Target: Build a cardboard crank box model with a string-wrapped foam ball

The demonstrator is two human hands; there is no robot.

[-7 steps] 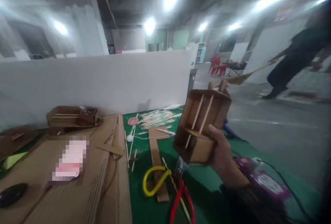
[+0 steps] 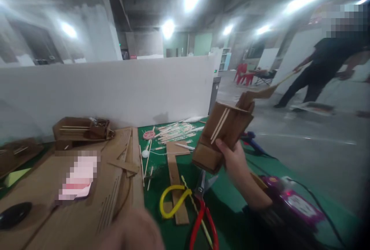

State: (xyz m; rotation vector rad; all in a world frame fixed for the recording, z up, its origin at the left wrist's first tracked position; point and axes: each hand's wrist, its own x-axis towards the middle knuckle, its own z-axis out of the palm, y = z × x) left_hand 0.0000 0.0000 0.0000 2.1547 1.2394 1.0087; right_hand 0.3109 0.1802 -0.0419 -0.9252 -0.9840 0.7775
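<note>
1. Cardboard box model (image 2: 227, 130): held up beyond the red-handled scissors (image 2: 200, 192), long axis slanting up rightward; right hand nearer.
2. Right hand (image 2: 235, 162): beyond scissors, to their right, clasping model, thumb on its face.
3. Left hand (image 2: 135, 230): left of scissors, blurred, well apart from model; grip can't be told.
4. Two thin sticks (image 2: 220, 125): on model, beyond scissors, lower ends beside thumb.

Left hand (image 2: 134, 230): blurred, cut off by the lower edge; its grasp cannot be told. Right hand (image 2: 234, 161): fingers mostly hidden behind the box (image 2: 227, 130). Scissors (image 2: 200, 192): handles cut off below. Pink object (image 2: 82, 173): pixelated beyond recognition. Person (image 2: 325, 65): head pixelated.
</note>
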